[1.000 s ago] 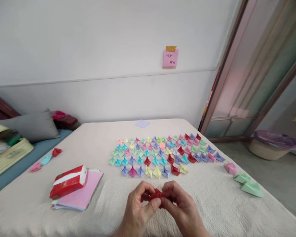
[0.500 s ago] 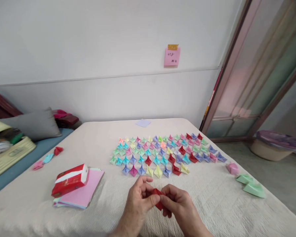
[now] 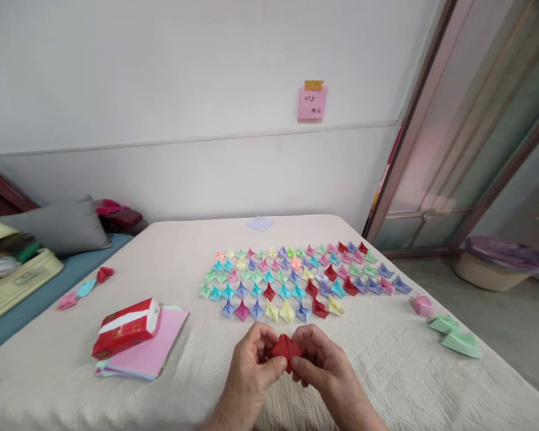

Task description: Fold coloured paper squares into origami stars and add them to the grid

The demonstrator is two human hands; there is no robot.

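Note:
A small folded red paper [image 3: 286, 348] is held between both hands above the near part of the cloth-covered table. My left hand [image 3: 254, 365] pinches its left side, thumb in front and fingers behind. My right hand [image 3: 321, 363] grips the right side in the same way. A crease runs down the middle of the paper. Just beyond the hands, several rows of small folded paper boats [image 3: 287, 311] in many colours stand on the cloth. The fingertips behind the paper are partly hidden.
At the left, a red packet [image 3: 126, 326] lies on a stack of coloured paper sheets [image 3: 166, 353]. Folded pieces in red [image 3: 104, 274], blue and pink lie farther left. Green folded papers [image 3: 460, 343] and a pink one [image 3: 423, 306] rest near the right edge. A lilac sheet [image 3: 260, 223] lies at the back.
The red paper has turned so that a broader, creased face shows, and it sits slightly higher. My fingers have shifted to its two sides; both hands still hold it.

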